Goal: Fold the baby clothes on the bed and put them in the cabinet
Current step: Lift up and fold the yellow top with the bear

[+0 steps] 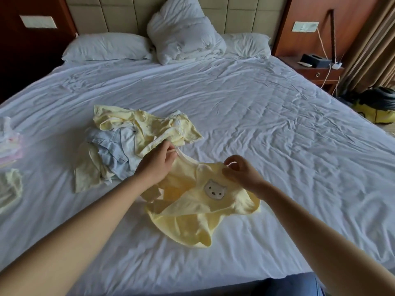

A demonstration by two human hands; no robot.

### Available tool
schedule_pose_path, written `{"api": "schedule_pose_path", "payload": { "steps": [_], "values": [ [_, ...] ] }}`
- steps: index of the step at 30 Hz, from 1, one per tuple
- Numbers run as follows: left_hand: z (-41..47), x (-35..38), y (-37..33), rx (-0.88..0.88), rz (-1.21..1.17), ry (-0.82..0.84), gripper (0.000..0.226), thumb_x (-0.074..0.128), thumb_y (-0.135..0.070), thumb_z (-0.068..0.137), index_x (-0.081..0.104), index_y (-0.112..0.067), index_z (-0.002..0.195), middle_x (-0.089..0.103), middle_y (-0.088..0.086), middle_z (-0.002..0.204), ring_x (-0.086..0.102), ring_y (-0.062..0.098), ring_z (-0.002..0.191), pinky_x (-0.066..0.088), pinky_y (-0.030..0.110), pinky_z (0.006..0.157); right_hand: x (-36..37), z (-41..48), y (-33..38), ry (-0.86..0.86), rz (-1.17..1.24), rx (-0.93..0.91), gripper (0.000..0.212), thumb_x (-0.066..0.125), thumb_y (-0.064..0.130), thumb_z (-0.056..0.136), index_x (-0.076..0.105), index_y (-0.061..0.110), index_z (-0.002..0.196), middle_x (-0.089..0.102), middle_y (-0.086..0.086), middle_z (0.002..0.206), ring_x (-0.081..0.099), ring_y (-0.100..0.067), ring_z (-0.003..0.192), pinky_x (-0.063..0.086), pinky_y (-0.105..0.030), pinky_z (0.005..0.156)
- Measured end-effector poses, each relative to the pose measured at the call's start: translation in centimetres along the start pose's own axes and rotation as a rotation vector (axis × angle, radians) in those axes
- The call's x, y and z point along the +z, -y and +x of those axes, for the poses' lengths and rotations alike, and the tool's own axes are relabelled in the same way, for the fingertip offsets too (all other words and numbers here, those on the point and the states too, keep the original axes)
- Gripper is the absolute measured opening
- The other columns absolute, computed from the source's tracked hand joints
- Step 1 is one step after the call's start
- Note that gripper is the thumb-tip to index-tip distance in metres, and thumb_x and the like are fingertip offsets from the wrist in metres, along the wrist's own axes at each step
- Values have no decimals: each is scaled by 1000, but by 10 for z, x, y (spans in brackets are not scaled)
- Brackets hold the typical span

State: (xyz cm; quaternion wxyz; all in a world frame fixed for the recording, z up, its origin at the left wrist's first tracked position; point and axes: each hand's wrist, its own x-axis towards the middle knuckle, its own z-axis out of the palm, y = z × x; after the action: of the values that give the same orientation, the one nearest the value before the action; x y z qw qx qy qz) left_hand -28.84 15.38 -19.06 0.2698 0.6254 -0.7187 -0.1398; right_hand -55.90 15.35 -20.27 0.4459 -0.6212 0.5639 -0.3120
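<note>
A pale yellow baby garment (pixel 188 218) with a bear face patch lies crumpled on the white bed (pixel 267 116) in front of me. My left hand (pixel 157 162) pinches its white-trimmed neckline at the upper left. My right hand (pixel 239 171) pinches the garment's top edge at the right. Behind my left hand sits a loose pile of baby clothes (pixel 136 135), yellow, light blue and white, unfolded.
Folded small clothes (pixel 9 146) sit at the bed's left edge, with another pale piece (pixel 10 189) below them. Pillows and a bunched duvet (pixel 183 33) lie at the headboard. A nightstand (pixel 318 69) stands at the right, with a yellow bag (pixel 376 110) on the floor.
</note>
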Motion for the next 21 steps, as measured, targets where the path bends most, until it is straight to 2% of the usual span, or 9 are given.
{"api": "schedule_pose_path", "payload": {
  "steps": [2, 5, 7, 10, 14, 16, 18, 21],
  "values": [
    [-3, -22, -10, 51, -73, -31, 11, 43, -38, 101, 42, -28, 105, 56, -11, 96, 58, 17, 86, 45, 36, 69, -13, -7, 15, 37, 84, -13, 19, 67, 12, 89, 62, 18, 107, 67, 3, 77, 62, -9, 65, 48, -21, 58],
    [-5, -53, -22, 129, -128, -109, 6, 46, -36, 100, 43, -32, 102, 55, -19, 91, 59, 12, 86, 46, 34, 70, -35, -19, 42, 89, -60, -71, 15, 72, 22, 87, 69, 10, 95, 61, 4, 73, 56, -11, 67, 44, -27, 61],
    [-4, -74, -33, 207, -154, -196, 5, 49, -33, 99, 45, -30, 101, 55, -19, 91, 61, 13, 88, 44, 32, 71, -46, -28, 65, 40, -40, -166, 20, 72, 22, 87, 67, 3, 84, 54, 4, 65, 50, -9, 61, 38, -24, 56],
    [-4, -107, -55, 315, -138, -375, 16, 51, -30, 95, 54, -17, 103, 58, -10, 99, 60, 10, 97, 41, 26, 77, -59, -41, 104, -122, 86, -327, 14, 71, 18, 88, 67, 6, 85, 59, 0, 68, 53, -8, 60, 40, -20, 51],
    [-7, -139, -74, 414, 169, -291, 44, 36, -44, 92, 61, -11, 104, 61, -1, 101, 58, 16, 96, 36, 27, 76, -73, -54, 141, -207, -135, -425, 13, 74, 18, 85, 65, 14, 77, 54, 5, 64, 47, 3, 51, 37, -13, 48],
    [-10, -153, -83, 377, 125, -328, 40, 36, -45, 94, 58, -11, 95, 56, -4, 92, 52, 14, 87, 34, 29, 71, -84, -63, 156, -264, -132, -444, 14, 78, 21, 81, 67, 14, 76, 56, 5, 65, 49, 1, 54, 37, -14, 48],
    [-13, -164, -94, 373, 110, -348, 29, 42, -36, 99, 54, -12, 89, 53, -5, 89, 50, 14, 85, 35, 32, 72, -92, -74, 167, -252, -154, -450, 21, 79, 26, 80, 69, 7, 78, 57, 3, 66, 50, -2, 56, 38, -16, 49],
    [-20, -169, -103, 404, 133, -340, 31, 35, -38, 98, 55, -16, 91, 52, -5, 91, 50, 17, 88, 37, 34, 74, -97, -87, 174, -230, -85, -427, 25, 67, 24, 89, 69, -1, 85, 59, -2, 70, 51, -4, 57, 37, -16, 49]
  ]
}}
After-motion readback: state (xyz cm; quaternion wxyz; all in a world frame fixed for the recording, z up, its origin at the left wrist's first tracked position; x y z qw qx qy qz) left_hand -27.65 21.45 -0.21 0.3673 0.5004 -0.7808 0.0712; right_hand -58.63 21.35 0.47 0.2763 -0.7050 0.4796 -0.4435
